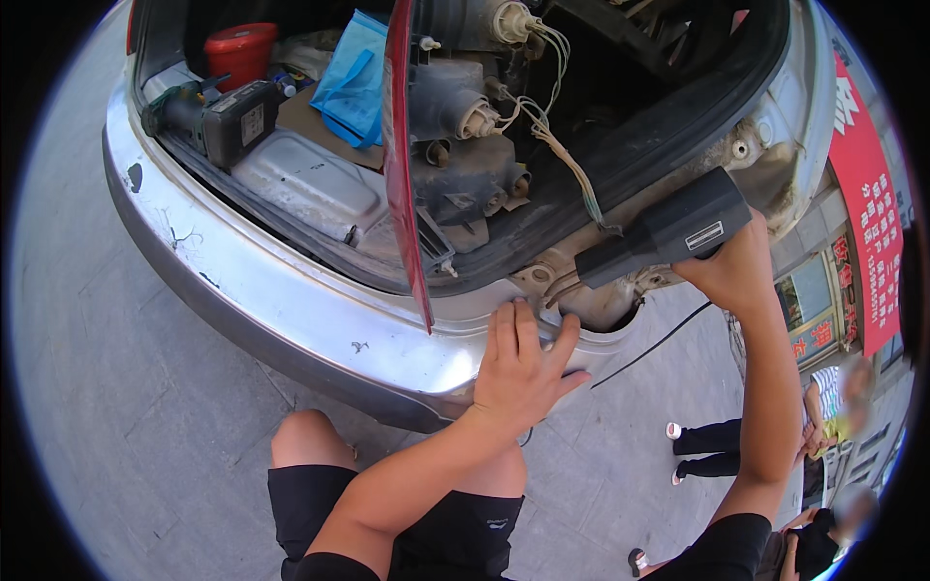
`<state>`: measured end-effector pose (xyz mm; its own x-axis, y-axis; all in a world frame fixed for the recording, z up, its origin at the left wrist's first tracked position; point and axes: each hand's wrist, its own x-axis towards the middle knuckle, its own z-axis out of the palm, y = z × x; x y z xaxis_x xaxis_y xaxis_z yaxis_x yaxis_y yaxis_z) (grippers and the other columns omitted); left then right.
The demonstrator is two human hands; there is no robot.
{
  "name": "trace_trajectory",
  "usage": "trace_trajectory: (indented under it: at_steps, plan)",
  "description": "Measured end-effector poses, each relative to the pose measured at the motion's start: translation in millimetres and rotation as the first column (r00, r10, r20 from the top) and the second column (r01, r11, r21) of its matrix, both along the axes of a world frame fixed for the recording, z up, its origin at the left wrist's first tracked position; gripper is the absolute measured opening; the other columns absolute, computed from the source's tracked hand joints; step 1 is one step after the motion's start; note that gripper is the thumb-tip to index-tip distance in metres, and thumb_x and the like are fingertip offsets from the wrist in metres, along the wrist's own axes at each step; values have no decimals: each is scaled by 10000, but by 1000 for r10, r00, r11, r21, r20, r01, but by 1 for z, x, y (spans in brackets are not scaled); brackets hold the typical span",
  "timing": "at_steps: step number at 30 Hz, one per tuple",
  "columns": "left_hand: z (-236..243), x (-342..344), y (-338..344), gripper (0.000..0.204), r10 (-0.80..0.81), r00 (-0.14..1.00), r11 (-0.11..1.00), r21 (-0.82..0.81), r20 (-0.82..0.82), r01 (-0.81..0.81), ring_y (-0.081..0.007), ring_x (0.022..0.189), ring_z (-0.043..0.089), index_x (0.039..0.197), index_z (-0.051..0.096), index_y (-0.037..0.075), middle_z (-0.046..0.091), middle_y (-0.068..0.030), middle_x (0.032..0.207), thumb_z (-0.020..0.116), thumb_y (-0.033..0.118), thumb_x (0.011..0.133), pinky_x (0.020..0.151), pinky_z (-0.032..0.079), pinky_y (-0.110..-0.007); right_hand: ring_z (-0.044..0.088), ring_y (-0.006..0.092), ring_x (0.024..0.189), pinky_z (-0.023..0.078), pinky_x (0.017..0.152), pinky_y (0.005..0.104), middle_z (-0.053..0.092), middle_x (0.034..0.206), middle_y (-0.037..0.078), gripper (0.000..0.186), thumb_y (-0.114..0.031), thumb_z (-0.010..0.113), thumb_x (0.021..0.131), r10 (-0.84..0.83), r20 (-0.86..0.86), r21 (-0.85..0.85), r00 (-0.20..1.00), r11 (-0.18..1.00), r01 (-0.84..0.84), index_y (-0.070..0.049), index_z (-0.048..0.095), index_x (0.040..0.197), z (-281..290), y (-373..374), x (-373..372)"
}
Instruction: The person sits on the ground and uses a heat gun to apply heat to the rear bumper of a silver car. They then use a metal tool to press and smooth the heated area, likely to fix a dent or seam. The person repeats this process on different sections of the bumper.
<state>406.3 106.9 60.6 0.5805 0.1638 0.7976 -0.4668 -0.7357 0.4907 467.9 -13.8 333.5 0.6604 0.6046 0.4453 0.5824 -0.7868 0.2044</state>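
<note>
My right hand [731, 266] grips a black, gun-shaped corded power tool [668, 228] by its handle. Its tapered nose points left and down at the bumper's right corner, with what looks like metal prongs at the tip. My left hand [523, 363] lies on the silver rear bumper [320, 315], fingers spread, just below that tip. Whether the tip touches the bumper I cannot tell. Left of the tool stands a detached tail light [455, 107], its red lens edge-on, with wires [557, 145] running from its back toward the car body.
In the open trunk are a red bucket [239, 53], a blue bag [351, 87] and a black power tool with a battery [228, 121]. A black cord [654, 347] hangs below my right hand. People [712, 450] are at the right on the grey paving [174, 407].
</note>
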Motion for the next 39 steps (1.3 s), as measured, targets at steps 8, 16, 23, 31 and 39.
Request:
trace_trajectory:
  at_steps: [8, 16, 23, 31, 39]
  plan:
    - [1, 0, 1, 766, 8, 1000, 1000, 4, -4, -8, -489, 1210, 495, 1259, 692, 190, 474, -297, 1294, 899, 581, 633, 1013, 497, -541, 638, 352, 721, 549, 729, 379, 663, 813, 153, 396, -82, 811, 605, 45, 18, -20, 999, 999, -45, -14, 677, 971, 3, 9, 0]
    - [1, 0, 0, 770, 17, 1000, 1000, 20, -10, -17, -488, 1208, 491, 1264, 687, 197, 471, -298, 1299, 894, 594, 637, 1008, 500, -545, 655, 348, 730, 556, 741, 374, 683, 823, 146, 394, -79, 818, 607, 19, -23, 19, 1000, 1000, -19, -7, 675, 968, 1, 3, 1]
    - [1, 0, 0, 766, 20, 1000, 1000, 16, -12, -20, -486, 1214, 484, 1264, 686, 206, 467, -293, 1302, 894, 597, 639, 1014, 494, -543, 672, 352, 754, 556, 750, 382, 694, 843, 152, 387, -82, 832, 613, 40, 3, 12, 999, 999, -40, -10, 687, 964, -1, 0, 2]
    - [1, -1, 0, 765, 11, 1000, 1000, 15, -10, -11, -487, 1215, 480, 1263, 687, 199, 463, -298, 1302, 896, 592, 640, 1020, 487, -542, 667, 343, 747, 552, 745, 380, 696, 838, 137, 354, -70, 826, 623, 68, 4, 31, 998, 997, -68, -22, 698, 950, -4, 0, 4]
    - [0, 0, 1, 770, -4, 1000, 1000, 12, -8, 4, -494, 1209, 479, 1266, 679, 188, 460, -306, 1296, 891, 591, 645, 1032, 475, -553, 659, 337, 729, 548, 726, 371, 695, 826, 133, 323, -71, 826, 656, 92, -2, 21, 996, 995, -92, -21, 698, 949, -1, 7, 2]
